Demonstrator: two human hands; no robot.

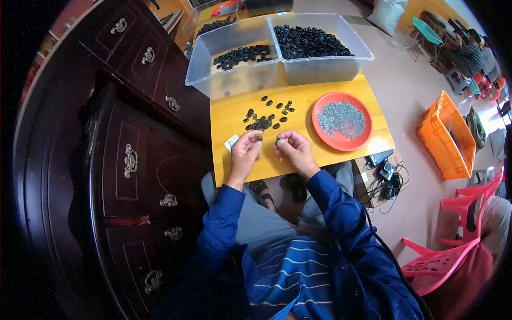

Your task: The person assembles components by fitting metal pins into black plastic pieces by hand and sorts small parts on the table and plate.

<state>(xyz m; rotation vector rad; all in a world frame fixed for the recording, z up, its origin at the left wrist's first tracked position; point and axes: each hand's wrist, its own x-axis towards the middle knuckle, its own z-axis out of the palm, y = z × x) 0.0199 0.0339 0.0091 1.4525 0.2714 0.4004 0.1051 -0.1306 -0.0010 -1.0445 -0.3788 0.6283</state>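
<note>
Over the near part of the yellow table (234, 170), my left hand (245, 153) pinches a small black plastic piece (260, 138) between thumb and fingers. A short gap away, my right hand (297, 152) is closed in a pinch; a dark bit shows at its fingertips, too small to name. Just beyond both hands lies a loose cluster of small black oval pieces (263, 124). To the right of them sits a red plate (324, 140) holding a heap of small shiny metal pins or screws (342, 118).
Two clear plastic bins (205, 85) with black pieces stand along the table's far side. A small white label (231, 142) lies near my left hand. Dark wooden drawers (144, 160) border the left. An orange crate (445, 136), pink chairs (442, 261) and cabled devices (388, 173) are at the right.
</note>
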